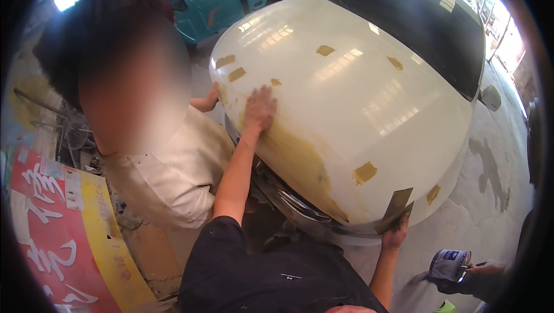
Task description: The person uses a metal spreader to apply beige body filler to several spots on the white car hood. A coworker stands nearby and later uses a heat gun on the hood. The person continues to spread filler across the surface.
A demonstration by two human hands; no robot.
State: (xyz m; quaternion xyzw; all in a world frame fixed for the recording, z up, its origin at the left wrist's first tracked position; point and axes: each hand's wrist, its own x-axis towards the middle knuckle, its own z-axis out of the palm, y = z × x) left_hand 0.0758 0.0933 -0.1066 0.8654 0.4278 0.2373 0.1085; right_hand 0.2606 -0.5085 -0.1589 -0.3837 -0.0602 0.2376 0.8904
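Note:
A white car hood (346,111) fills the middle of the view, with a long yellow-brown putty patch (300,151) along its front edge. My left hand (261,108) lies flat on the hood at the far end of that patch, its fingers stretched out and holding nothing. By the hood's near right corner, my right hand (395,235) is closed around two thin rectangular putty spreaders (398,202). One stands up above the other, and both are grey-brown. Smaller putty spots dot the hood, among them one (365,173) left of the spreaders.
Close on my left, a person in a beige shirt (167,169) leans beside the car front, one hand at the hood edge. At the lower right another person's arm holds a round can (450,264). A teal cargo vehicle (205,1) stands behind; a red-and-yellow sign (52,226) lies left.

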